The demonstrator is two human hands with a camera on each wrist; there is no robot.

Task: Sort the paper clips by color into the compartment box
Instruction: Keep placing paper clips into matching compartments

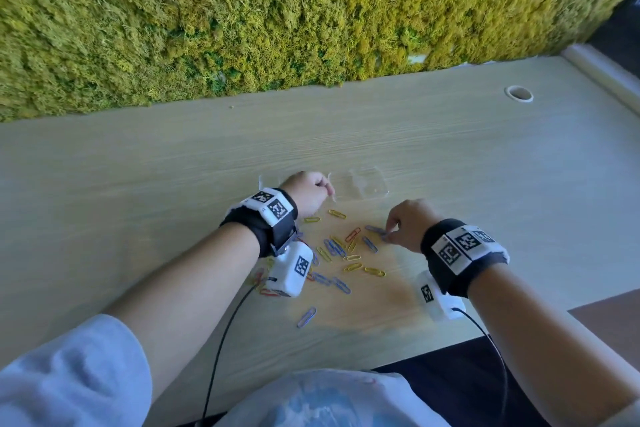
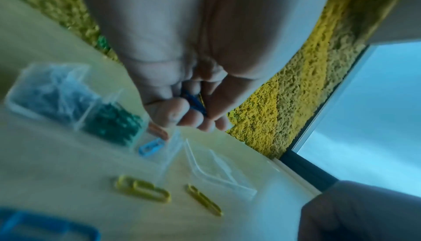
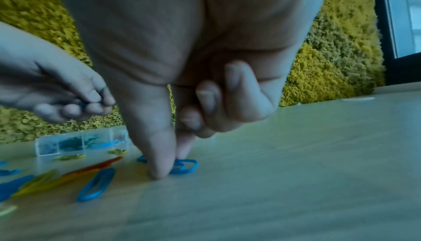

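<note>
A clear compartment box (image 2: 75, 119) stands on the pale wooden table (image 1: 138, 184). One cell holds grey-blue clips, the one beside it green clips (image 2: 114, 122), and a third a blue and an orange clip (image 2: 152, 146). My left hand (image 1: 311, 194) hovers over the box, its curled fingers (image 2: 173, 117) holding dark blue clips (image 2: 193, 102). Loose blue, yellow and orange clips (image 1: 339, 253) lie scattered in front of the box. At the pile's right edge, my right hand (image 1: 389, 234) pinches a blue clip (image 3: 185, 166) lying on the table between thumb (image 3: 159, 164) and forefinger.
The box's clear lid (image 1: 360, 187) lies open to the right of the left hand. A moss wall (image 1: 242, 10) runs along the table's far edge. A round cable hole (image 1: 518, 94) sits at the far right. The table's near edge (image 1: 450, 343) is close to my body.
</note>
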